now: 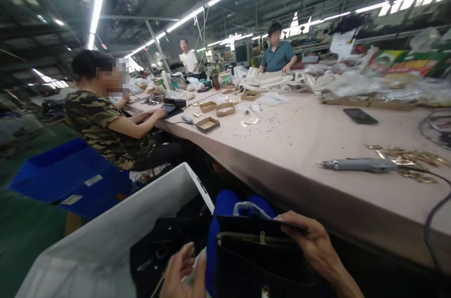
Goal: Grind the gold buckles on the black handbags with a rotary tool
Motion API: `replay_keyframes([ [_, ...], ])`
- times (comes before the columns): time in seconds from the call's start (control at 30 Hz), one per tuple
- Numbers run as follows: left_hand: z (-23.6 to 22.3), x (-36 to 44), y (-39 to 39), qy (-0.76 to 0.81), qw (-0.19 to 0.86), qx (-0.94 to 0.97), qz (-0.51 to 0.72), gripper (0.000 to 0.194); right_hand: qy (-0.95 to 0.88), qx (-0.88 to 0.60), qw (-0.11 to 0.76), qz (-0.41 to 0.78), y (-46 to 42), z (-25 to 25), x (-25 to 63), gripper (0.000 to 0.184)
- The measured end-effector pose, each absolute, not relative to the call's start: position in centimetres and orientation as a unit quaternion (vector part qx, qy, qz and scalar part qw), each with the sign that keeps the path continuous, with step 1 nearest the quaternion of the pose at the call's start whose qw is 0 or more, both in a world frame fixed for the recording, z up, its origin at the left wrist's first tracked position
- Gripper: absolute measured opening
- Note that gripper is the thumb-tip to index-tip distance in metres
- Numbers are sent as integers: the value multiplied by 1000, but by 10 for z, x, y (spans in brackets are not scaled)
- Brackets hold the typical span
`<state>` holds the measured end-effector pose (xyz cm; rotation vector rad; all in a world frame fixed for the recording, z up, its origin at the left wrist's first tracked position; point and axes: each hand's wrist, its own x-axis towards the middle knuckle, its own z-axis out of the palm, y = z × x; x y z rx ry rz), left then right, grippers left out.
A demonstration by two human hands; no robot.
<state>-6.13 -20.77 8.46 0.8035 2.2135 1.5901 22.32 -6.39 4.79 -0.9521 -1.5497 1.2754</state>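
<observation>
A black handbag (pixel 260 267) rests on my lap over blue-clad legs, its mouth open toward me and small gold-coloured metal fittings on its front and inner edge. My right hand (pixel 312 237) is closed on the bag's upper right edge, thumb on top and fingers beneath. At the bag's left side, my left hand (pixel 183 272) has its fingers curled, with a pale crumpled material (pixel 193 267) between thumb and fingers; what it is I cannot make out. Clear plastic (pixel 252 209) shows behind the bag's top edge.
A white bin (pixel 116 227) with black pieces stands at my left, by a blue crate (pixel 77 176). On the table (pixel 282 143) lie a grey electric screwdriver (pixel 362 164), gold-coloured fittings (pixel 412 156), a phone (pixel 360 116) and small boxes (pixel 207 124). A person in camouflage (pixel 102 119) sits at left; others work farther back.
</observation>
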Motion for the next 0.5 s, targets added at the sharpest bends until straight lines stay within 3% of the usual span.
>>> replay_keyframes([
  [0.13, 146, -29, -177, 607, 463, 306, 569, 65, -656, -357, 446, 494, -89, 63, 230, 24],
  [0.2, 167, -8, -172, 538, 557, 297, 558, 66, -674, -345, 449, 475, -102, 76, 229, 23],
  [0.37, 173, 11, -182, 479, 586, 250, 604, 49, -713, -323, 445, 436, -131, 104, 223, 26],
  [0.5, 161, 5, -199, 433, 590, 260, 630, 49, -708, -322, 450, 439, -140, 114, 224, 24],
])
